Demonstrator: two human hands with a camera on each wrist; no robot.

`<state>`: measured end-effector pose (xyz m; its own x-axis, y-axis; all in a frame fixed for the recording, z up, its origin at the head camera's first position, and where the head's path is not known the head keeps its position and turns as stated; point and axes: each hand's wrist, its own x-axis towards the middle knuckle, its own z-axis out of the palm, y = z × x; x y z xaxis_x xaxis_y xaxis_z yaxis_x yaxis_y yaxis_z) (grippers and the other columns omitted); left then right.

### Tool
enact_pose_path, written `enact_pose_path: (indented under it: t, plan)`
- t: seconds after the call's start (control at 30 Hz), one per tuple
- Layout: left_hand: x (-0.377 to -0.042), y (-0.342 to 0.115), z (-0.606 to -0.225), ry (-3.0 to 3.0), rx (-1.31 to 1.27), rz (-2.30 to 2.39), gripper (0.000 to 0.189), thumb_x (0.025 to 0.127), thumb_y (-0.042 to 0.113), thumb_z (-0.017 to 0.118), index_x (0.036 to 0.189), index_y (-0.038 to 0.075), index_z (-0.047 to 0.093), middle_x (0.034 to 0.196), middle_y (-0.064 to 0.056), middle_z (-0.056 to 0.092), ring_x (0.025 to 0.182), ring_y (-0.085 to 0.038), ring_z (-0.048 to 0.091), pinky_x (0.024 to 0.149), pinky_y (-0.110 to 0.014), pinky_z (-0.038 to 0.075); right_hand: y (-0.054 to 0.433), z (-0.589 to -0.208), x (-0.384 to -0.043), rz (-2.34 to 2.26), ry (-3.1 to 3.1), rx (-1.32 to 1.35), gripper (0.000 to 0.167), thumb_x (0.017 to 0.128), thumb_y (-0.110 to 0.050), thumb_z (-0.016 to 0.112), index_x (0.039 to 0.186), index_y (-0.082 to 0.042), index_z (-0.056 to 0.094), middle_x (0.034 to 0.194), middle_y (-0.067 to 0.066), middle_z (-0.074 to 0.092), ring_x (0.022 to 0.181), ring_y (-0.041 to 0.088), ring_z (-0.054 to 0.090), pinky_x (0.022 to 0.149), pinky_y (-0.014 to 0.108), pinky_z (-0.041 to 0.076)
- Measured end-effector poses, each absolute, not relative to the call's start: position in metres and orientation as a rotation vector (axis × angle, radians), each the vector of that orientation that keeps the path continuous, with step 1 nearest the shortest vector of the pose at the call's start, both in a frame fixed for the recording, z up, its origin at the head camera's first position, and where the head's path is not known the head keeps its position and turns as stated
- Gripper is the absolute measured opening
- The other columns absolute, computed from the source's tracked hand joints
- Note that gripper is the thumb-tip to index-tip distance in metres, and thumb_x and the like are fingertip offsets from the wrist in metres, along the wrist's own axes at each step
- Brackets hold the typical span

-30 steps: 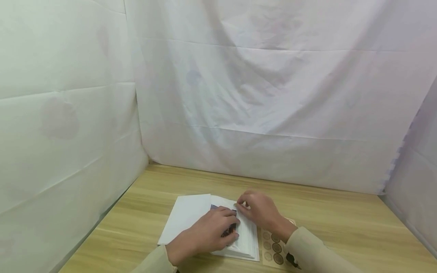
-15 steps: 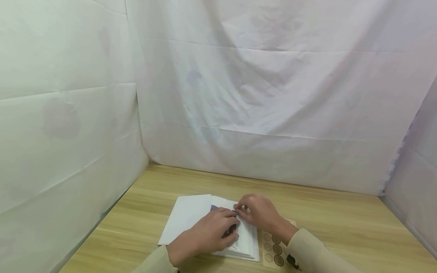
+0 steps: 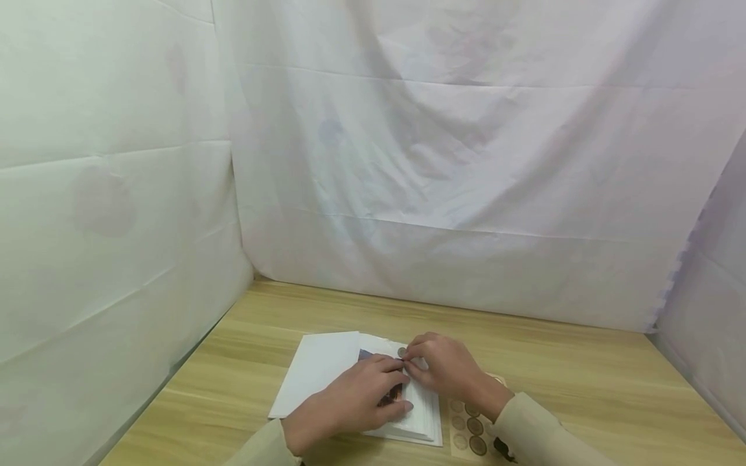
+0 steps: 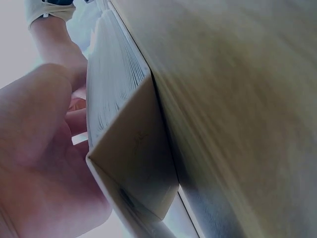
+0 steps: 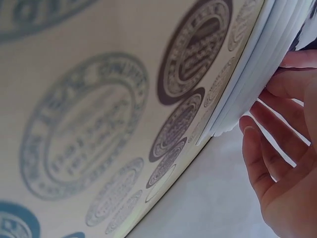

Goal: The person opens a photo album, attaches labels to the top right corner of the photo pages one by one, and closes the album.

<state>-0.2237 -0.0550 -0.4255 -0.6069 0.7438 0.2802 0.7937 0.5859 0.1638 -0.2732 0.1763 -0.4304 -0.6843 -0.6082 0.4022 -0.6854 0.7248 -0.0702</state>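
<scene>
A white album [image 3: 323, 362] lies spread on the wooden table, and a dark photo with orange patches [image 3: 392, 393] rests on its right-hand page. My left hand [image 3: 364, 395] rests across the photo and page, partly covering both. At the photo's upper right corner, my right hand [image 3: 445, 366] pinches the edge of a small round sticker [image 3: 402, 351] with its thumb and index fingertips, close over the page. In the right wrist view, the other fingers [image 5: 280, 148] curve loosely beside the stacked album pages [image 5: 257, 74]. The left wrist view shows the left palm [image 4: 44, 163] alongside the album's spine [image 4: 136, 144].
A tan sheet of round postmark-style stickers [image 3: 459, 424] lies right of the album, partly under the right forearm. Beside it is a small black object [image 3: 502, 448]. White cloth [image 3: 466, 162] hangs behind the table and along both sides.
The right fingertips have moved slightly down toward the photo's corner, and more of the round sticker now shows above them. My left hand stays almost still on the page.
</scene>
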Motion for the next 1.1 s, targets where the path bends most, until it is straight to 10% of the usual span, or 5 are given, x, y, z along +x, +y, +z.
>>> enact_pose_path:
  t: [0.27,1.1]
  plan:
    - [-0.221,-0.062,-0.426,-2.665,-1.329,-0.334,0.082,0.091,0.080,0.067,0.142,0.015,0.066,0.152,-0.004,0.062,0.148,-0.022,0.053,0.122,-0.039,0.049,0.183,-0.426,-0.274,0.405,-2.524,0.875,0.015,0.095,-0.017,0.081,0.110,-0.019,0.084,0.109,-0.004,0.082,0.085,0.013,0.074,0.067,0.022,0.056]
    - [-0.220,-0.082,-0.425,-2.747,-1.273,-0.373,0.080,0.097,0.077,0.061,0.151,0.019,0.060,0.163,-0.005,0.055,0.153,-0.025,0.051,0.122,-0.045,0.049,0.180,-0.433,-0.264,0.420,-2.682,0.903,0.022,0.098,-0.027,0.079,0.117,-0.014,0.080,0.115,0.001,0.081,0.090,0.014,0.075,0.074,0.028,0.061]
